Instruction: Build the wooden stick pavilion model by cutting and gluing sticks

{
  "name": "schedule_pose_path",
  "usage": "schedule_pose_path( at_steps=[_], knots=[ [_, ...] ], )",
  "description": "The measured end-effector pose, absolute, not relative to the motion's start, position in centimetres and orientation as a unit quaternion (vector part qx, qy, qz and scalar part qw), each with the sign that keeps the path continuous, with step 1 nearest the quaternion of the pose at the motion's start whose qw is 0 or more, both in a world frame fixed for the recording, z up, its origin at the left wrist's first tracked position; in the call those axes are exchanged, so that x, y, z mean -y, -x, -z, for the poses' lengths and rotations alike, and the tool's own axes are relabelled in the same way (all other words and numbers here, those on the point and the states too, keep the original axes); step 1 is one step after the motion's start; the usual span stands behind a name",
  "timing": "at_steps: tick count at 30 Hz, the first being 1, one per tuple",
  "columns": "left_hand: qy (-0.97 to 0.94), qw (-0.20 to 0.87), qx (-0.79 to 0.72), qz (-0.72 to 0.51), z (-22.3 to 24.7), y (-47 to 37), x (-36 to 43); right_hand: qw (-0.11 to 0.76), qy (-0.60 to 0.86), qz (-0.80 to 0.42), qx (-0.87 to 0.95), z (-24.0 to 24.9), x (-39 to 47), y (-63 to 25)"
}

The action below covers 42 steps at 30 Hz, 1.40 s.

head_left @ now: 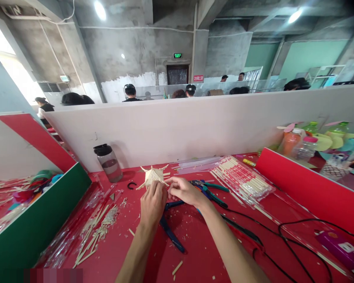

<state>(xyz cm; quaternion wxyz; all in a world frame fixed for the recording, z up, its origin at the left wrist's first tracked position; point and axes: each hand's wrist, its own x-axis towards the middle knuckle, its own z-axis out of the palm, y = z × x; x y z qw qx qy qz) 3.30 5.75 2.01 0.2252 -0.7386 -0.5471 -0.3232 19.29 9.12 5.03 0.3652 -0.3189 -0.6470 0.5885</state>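
A small pagoda-like roof model [153, 174] of pale wooden sticks, its corners upturned, stands on the red table. My left hand [153, 198] is closed at its near edge, fingers curled over the sticks. Beside it, my right hand [185, 191] has its thumb and fingers pinched together close to the model's right corner; what lies between them is hidden. Just below both hands lies a blue-handled cutter [171, 232], partly covered by them. Pliers with teal and dark blue handles [212, 187] rest right of my right hand.
Loose sticks and offcuts [98, 230] lie at left, below a water bottle [108, 163]. Packed sticks [243, 179] lie at right. Black cables [279, 228] run near a purple box [342, 249]. A white partition [177, 131] closes the back; green [44, 210] and red boards flank the table.
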Motion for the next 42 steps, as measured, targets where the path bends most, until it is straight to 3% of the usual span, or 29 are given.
schedule_pose_path(
  at_steps=[13,27,36,42],
  knots=[
    [0.698,0.170,0.635,0.283,-2.9,-4.0,-5.2,0.338,0.323,-0.547,0.694,-5.4,-9.0,-19.4],
    [0.714,0.133,0.621,0.296,-3.9,-4.0,-5.2,0.315,0.331,-0.507,0.731,-5.0,-9.1,-19.8],
    [0.751,0.179,0.590,0.236,-3.9,-3.3,-5.8,0.303,0.338,-0.509,0.732,-5.2,-9.2,-20.2],
    [0.733,0.144,0.588,0.311,-3.2,-1.9,-5.8,0.304,0.333,-0.517,0.728,-5.4,-9.2,-20.5]
  ],
)
